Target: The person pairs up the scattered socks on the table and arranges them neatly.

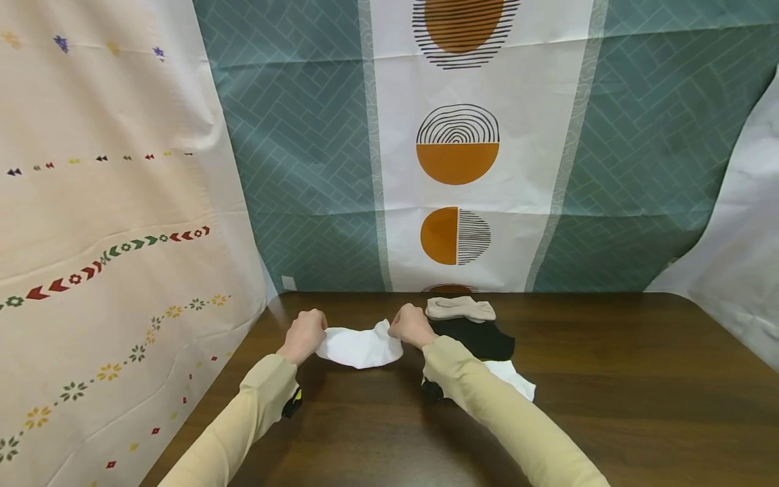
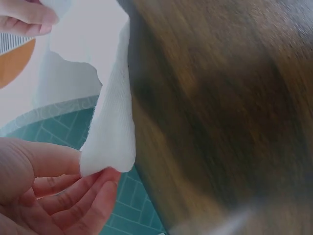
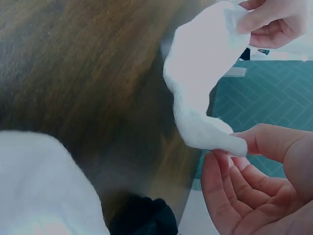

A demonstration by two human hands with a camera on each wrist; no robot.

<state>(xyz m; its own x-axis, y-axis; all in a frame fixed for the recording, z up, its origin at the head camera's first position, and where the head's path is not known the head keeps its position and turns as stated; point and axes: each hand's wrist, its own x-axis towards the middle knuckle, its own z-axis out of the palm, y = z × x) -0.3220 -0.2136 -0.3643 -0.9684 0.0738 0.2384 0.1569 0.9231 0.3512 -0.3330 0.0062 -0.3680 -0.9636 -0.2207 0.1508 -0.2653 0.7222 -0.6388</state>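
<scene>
A white knitted sock (image 1: 360,347) hangs stretched between both hands above the table, sagging in the middle. My left hand (image 1: 304,336) pinches one end of it between thumb and fingers. At the other end my right hand (image 1: 412,326) holds the sock the same way. In the left wrist view, fine ribbing shows on the sock (image 2: 111,122) near the thumb. The right wrist view shows the sock (image 3: 195,68) curving from one hand to the other.
Right of the hands lie a folded beige sock-like bundle (image 1: 460,309), a black cloth item (image 1: 475,338) and a white one (image 1: 514,379), partly covered by the right sleeve. The brown wooden table (image 1: 608,379) meets a patterned curtain (image 1: 304,169) at the back and a cream cloth (image 1: 122,237) at left.
</scene>
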